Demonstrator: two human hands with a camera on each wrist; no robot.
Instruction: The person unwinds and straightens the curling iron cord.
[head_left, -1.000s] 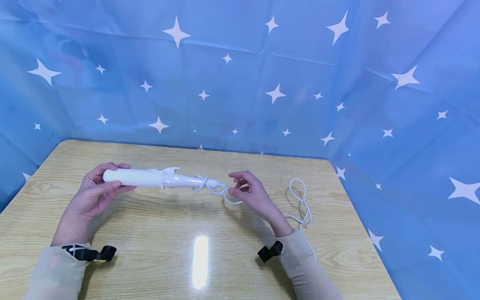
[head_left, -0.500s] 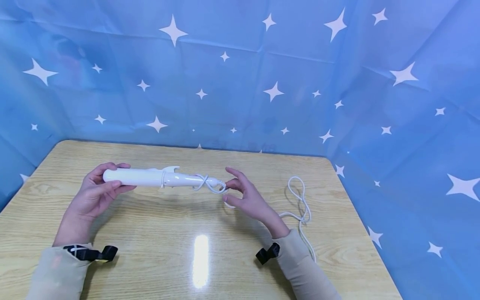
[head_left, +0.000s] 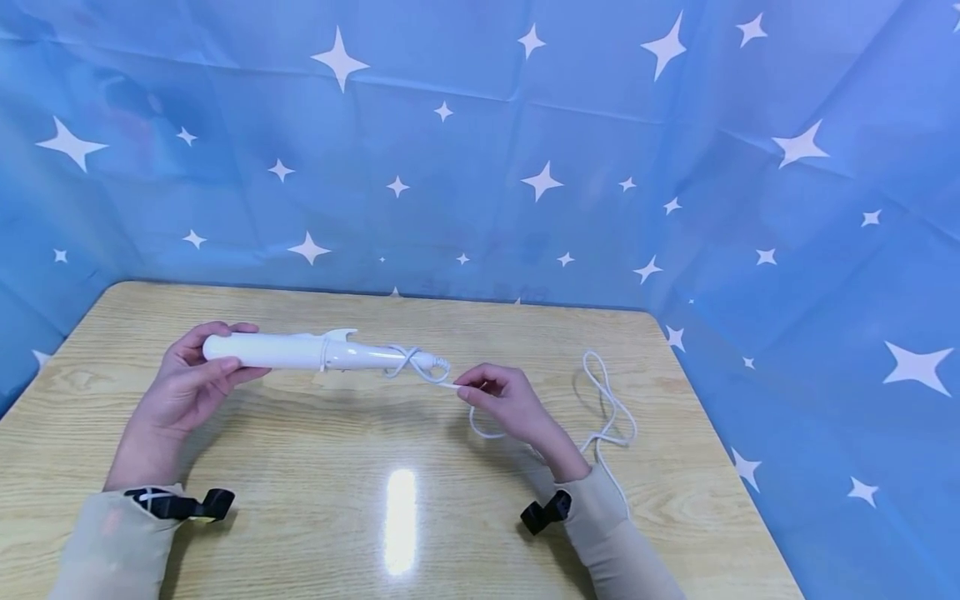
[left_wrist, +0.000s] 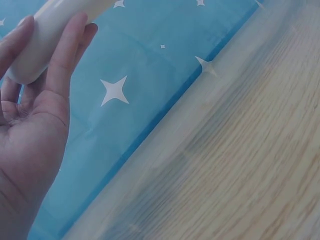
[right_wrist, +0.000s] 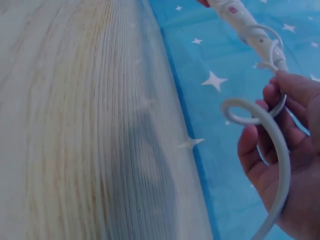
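Observation:
A white curling iron (head_left: 277, 352) is held sideways above the table, its thick rounded end to the left. My left hand (head_left: 187, 387) grips that end between thumb and fingers, and in the left wrist view the rounded tip (left_wrist: 30, 65) lies against the fingers. A small lever (head_left: 341, 334) sticks up near the iron's middle. Around the narrow handle end loops the white power cord (head_left: 416, 367). My right hand (head_left: 517, 408) pinches the cord just right of the handle; in the right wrist view a loop of cord (right_wrist: 280, 150) hangs across the palm.
The rest of the cord (head_left: 606, 400) lies in loose bends on the wooden table (head_left: 315, 467), right of my right hand. Behind and beside the table hangs a blue curtain (head_left: 450, 150) with white stars.
My right hand came in toward the handle end with spread fingers, then closed on the cord and drew back slightly right, straightening a short stretch. The left hand and iron stayed nearly still.

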